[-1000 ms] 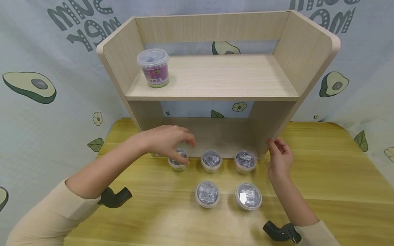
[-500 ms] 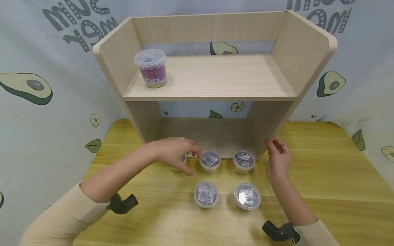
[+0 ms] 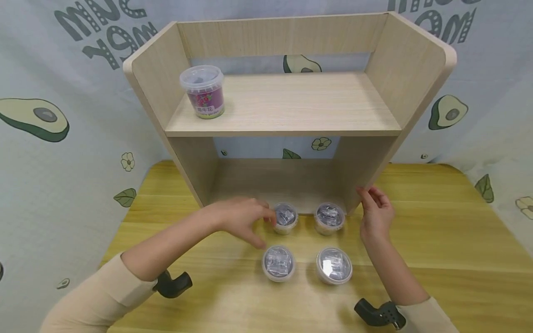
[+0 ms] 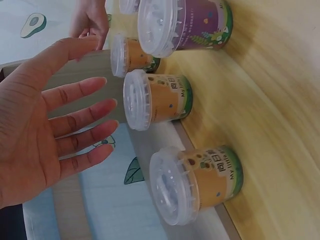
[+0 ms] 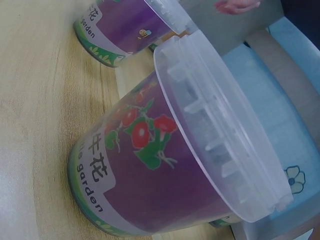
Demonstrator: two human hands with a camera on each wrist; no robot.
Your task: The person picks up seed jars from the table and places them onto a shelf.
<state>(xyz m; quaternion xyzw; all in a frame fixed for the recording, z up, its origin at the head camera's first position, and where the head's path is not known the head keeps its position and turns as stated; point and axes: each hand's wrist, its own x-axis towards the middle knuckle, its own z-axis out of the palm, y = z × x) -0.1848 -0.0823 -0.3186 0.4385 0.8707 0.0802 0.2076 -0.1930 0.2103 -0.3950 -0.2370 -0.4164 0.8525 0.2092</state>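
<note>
My left hand (image 3: 241,219) hovers with fingers spread above the row of lidded plastic cups at the shelf's front. In the left wrist view its palm faces several orange-labelled cups (image 4: 170,97), with a gap between. In the head view, a cup (image 3: 285,219) is just beyond its fingertips, and another back-row cup is hidden beneath it. My right hand (image 3: 376,215) pinches the lower front edge of the wooden shelf's right side panel (image 3: 358,171). A purple-labelled cup (image 5: 145,160) fills much of the right wrist view.
The two-tier wooden shelf (image 3: 283,127) stands on the table (image 3: 449,240). A purple-labelled cup (image 3: 207,99) sits at the left of its upper tier. Another back-row cup (image 3: 329,219) and two nearer cups, left (image 3: 278,263) and right (image 3: 334,266), stand on the table.
My left hand has moved right and slightly nearer over the cups, and now covers the leftmost one. The right hand stays at the shelf's panel. The cups have not moved.
</note>
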